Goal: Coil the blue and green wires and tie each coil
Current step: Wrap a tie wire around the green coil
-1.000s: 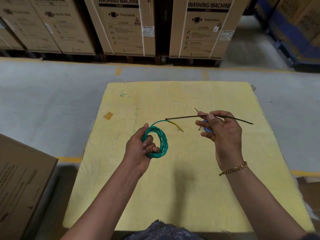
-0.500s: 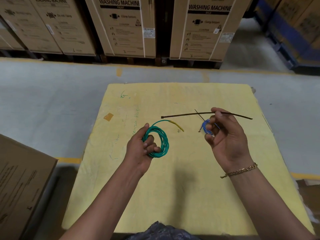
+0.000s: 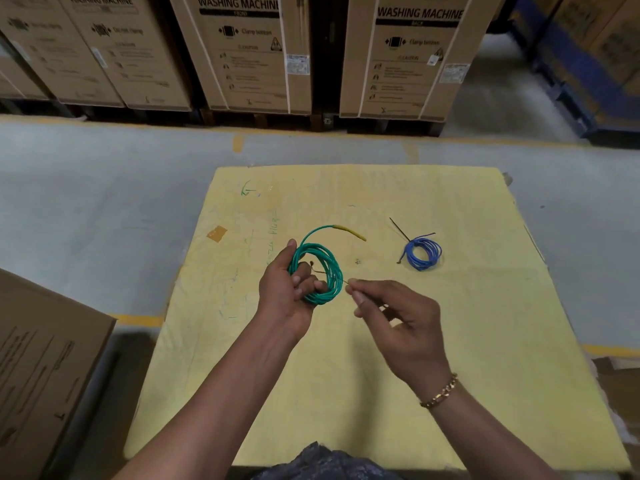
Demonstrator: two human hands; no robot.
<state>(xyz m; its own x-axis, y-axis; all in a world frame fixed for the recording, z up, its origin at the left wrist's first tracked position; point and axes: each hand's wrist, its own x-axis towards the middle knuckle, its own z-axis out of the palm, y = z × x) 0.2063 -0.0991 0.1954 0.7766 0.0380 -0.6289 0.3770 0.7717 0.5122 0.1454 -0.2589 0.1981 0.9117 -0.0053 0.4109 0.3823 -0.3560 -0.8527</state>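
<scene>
Pinched between thumb and fingertips of the right hand (image 3: 398,317): a thin dark tie (image 3: 320,271), its tip poked through the middle of the green coil (image 3: 317,271), presumably to be wrapped round the bundled turns. Other fingers of that hand loosely curled, out of the way. Clenched on the near-left side of the coil: the left hand (image 3: 287,289), thumb up along the outside, fingers hooked through the centre, likely so the loops cannot spring apart while the tie goes in. Held upright, just above the yellow pad (image 3: 311,393), facing the camera (easier to see the threading that way). Loose green tail with its yellow tip (image 3: 349,231) arcing up and right, clear of the work.

Further out, well apart to the right: the blue coil (image 3: 423,252), flat on the pad, a thin dark tie end sticking up from it, apparently already bound. Parked aside, so seemingly finished. Beyond the pad, grey floor and cardboard boxes (image 3: 249,50) marked WASHING MACHINE.
</scene>
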